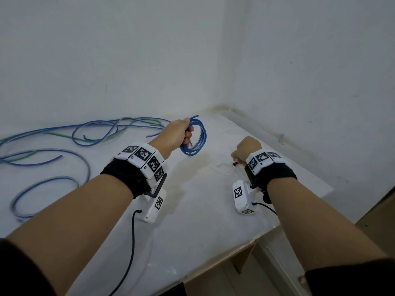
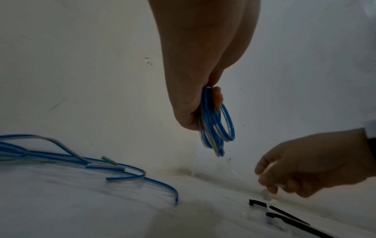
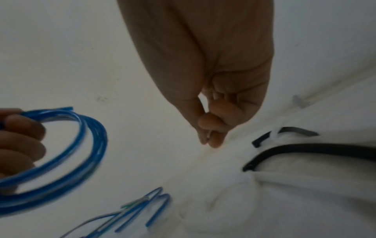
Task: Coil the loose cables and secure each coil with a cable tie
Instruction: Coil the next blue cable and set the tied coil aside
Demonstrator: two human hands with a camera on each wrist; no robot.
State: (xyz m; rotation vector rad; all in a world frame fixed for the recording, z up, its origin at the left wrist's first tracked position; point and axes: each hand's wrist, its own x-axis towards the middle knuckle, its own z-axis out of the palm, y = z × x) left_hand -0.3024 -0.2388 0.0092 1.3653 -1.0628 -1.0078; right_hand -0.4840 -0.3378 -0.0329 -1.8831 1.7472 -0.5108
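Note:
My left hand (image 1: 178,133) is raised over the white table and grips a small coil of blue cable (image 1: 199,138), several loops hanging from the curled fingers; the coil (image 2: 217,127) also shows in the left wrist view, and at the left edge of the right wrist view (image 3: 85,145). My right hand (image 1: 245,149) is low at the table on the right. Its thumb and forefinger (image 3: 209,140) pinch together on a pale, thin cable tie (image 2: 266,195) that is blurred. Black cable ties (image 3: 305,149) lie just right of that hand.
Loose blue cables with a green one (image 1: 85,133) sprawl over the left half of the table (image 1: 192,221). White walls meet in a corner behind. The table's front edge (image 1: 245,245) runs diagonally at lower right, with floor beyond.

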